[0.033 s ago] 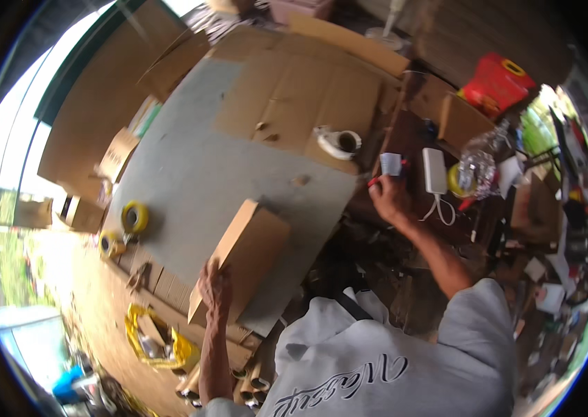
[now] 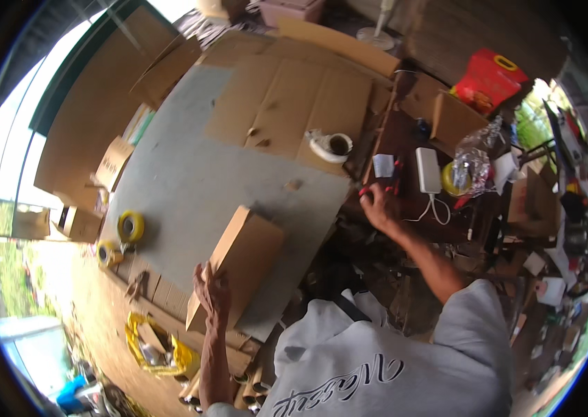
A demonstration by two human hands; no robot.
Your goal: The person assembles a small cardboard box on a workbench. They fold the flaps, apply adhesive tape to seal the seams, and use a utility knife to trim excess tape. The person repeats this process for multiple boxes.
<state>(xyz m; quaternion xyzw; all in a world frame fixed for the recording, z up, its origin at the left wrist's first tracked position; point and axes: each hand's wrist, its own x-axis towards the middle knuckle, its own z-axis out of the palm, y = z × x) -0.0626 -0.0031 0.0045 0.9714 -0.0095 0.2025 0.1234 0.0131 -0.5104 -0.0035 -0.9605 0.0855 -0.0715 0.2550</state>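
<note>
A closed brown cardboard box [image 2: 255,254] lies on the grey tabletop [image 2: 168,181] near its front edge. My left hand [image 2: 212,286] touches the box's left side, its fingers stretched and apart. Out to the right, my right hand [image 2: 379,207] is closed at the edge of the dark side table, and a small red piece [image 2: 365,191] shows at its fingertips. The full shape of that piece is hidden. Just beyond the hand lie a red-and-black tool [image 2: 397,175] and a small whitish paper pad [image 2: 383,165].
A white tape roll [image 2: 331,146] sits on flat cardboard [image 2: 287,97]. Yellow tape rolls [image 2: 130,226] stand at the table's left edge. A white power bank [image 2: 428,170] with a cable lies right of my right hand. A yellow bag [image 2: 162,347] is on the ground, lower left.
The fingers of my left hand have loosened and spread on the box. My right hand has drawn slightly back from the paper pad. The whole view has shifted a little.
</note>
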